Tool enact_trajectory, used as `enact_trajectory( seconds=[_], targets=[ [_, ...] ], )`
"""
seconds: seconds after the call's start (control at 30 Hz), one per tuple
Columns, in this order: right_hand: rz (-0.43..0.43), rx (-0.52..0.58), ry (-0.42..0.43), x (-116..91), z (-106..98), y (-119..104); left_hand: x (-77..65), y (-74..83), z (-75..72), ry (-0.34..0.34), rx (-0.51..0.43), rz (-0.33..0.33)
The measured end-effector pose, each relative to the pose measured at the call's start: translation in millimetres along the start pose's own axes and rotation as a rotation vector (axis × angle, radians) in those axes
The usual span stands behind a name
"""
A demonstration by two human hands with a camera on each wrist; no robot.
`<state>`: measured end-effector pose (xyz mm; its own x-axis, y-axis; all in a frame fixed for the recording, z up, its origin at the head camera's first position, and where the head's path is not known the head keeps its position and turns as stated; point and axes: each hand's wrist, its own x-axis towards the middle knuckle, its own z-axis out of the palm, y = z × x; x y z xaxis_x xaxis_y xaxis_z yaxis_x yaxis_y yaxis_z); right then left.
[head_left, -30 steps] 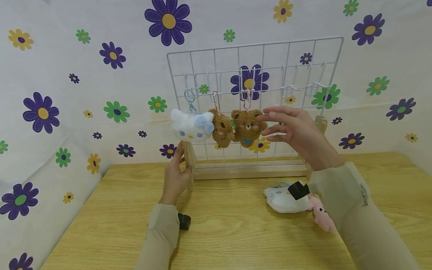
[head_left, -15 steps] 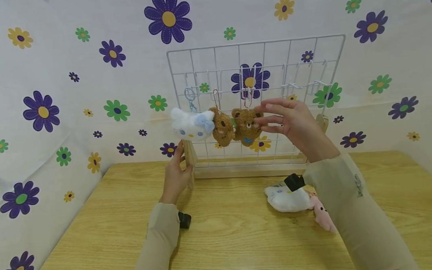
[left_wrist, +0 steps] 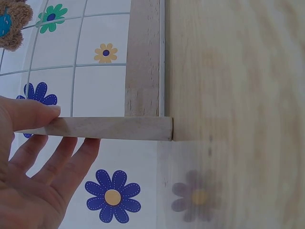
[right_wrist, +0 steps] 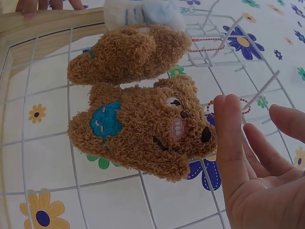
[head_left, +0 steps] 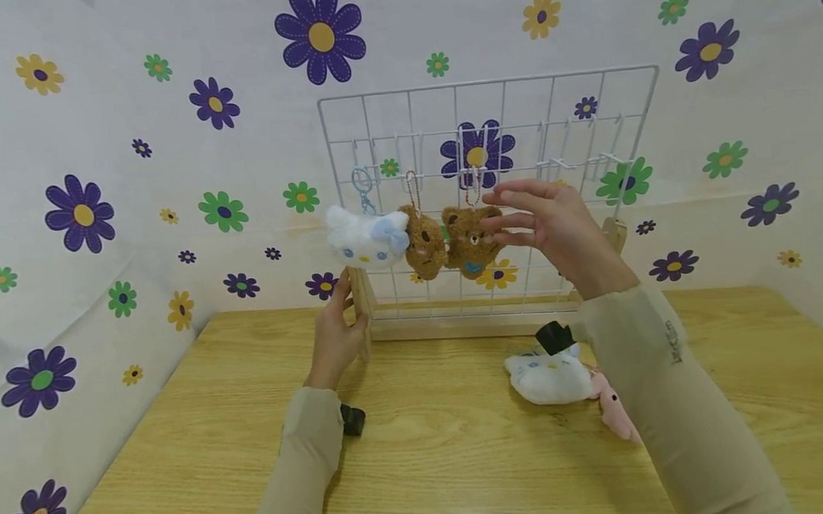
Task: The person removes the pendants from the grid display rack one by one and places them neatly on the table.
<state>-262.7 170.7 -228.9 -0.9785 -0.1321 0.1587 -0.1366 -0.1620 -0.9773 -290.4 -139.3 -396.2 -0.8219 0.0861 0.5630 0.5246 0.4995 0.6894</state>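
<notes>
My left hand (head_left: 335,335) grips a wooden side piece (left_wrist: 109,128) of the stand, thumb on one face and fingers on the other. My right hand (head_left: 556,226) has its fingers extended beside the right brown bear plush (head_left: 472,246), holding nothing. In the right wrist view its fingers (right_wrist: 228,138) come close to the bear's nose; whether they touch it I cannot tell. That bear hangs by a red-and-white ball chain from a hook. Left of it hang another brown bear plush (head_left: 425,248), turned sideways, and a white cat-like plush (head_left: 362,240) with a blue bow.
The white wire grid (head_left: 507,172) stands on a wooden base (head_left: 471,327) at the back of the table (head_left: 422,458). Bare hooks (head_left: 605,160) sit at its right. A white plush (head_left: 549,382) and a pink plush (head_left: 615,409) lie on the table, partly behind the right forearm.
My right hand has moved slightly left and up, its fingers now in front of the right bear's edge. My left hand has stayed on the stand. The hanging plushes look nearly still.
</notes>
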Motion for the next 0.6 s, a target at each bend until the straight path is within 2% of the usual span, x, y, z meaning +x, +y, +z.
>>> enact_trajectory(
  seconds=[0.6],
  targets=[
    [0.069,-0.124,0.033,12,9,-10,0.1,-1.0,0.1,0.008,0.003,0.011]
  ],
)
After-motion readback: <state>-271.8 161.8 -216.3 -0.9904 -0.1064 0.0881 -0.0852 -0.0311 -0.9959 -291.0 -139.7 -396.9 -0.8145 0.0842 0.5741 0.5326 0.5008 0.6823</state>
